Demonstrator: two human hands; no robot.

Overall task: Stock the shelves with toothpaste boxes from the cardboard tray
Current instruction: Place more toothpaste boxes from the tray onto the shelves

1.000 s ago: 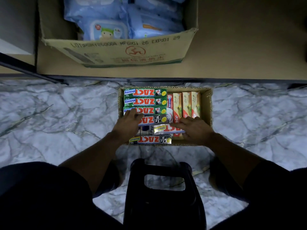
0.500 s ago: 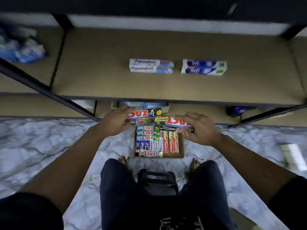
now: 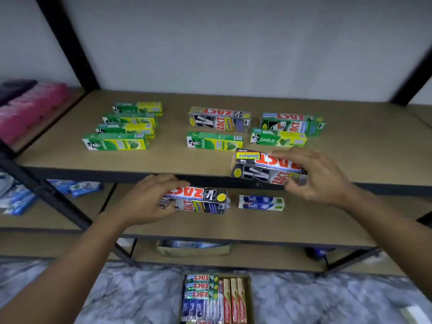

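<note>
My right hand [image 3: 320, 176] grips a black and red Zact Smokers toothpaste box [image 3: 261, 168] at the front edge of the upper shelf [image 3: 163, 160]. My left hand [image 3: 149, 199] holds a second Zact Smokers box [image 3: 201, 201] lower down, in front of the middle shelf [image 3: 304, 228]. On the upper shelf lie several green Darlie boxes [image 3: 117, 141] and two Zact boxes [image 3: 219, 119]. The cardboard tray [image 3: 250, 298] sits on the marble floor at the bottom, filled with several more toothpaste boxes.
A Saft box [image 3: 260, 202] lies on the middle shelf. Pink packs [image 3: 30, 111] fill the neighbouring shelf at left, blue packs [image 3: 21, 197] lie below them. Black metal shelf posts [image 3: 67, 43] cross at left and right. A cardboard box [image 3: 194, 250] stands on the lowest shelf.
Both hands lifted one Zact box each out of the tray and rose past the middle shelf. The view tilted up to the upper shelf; the right box reached its front edge.
</note>
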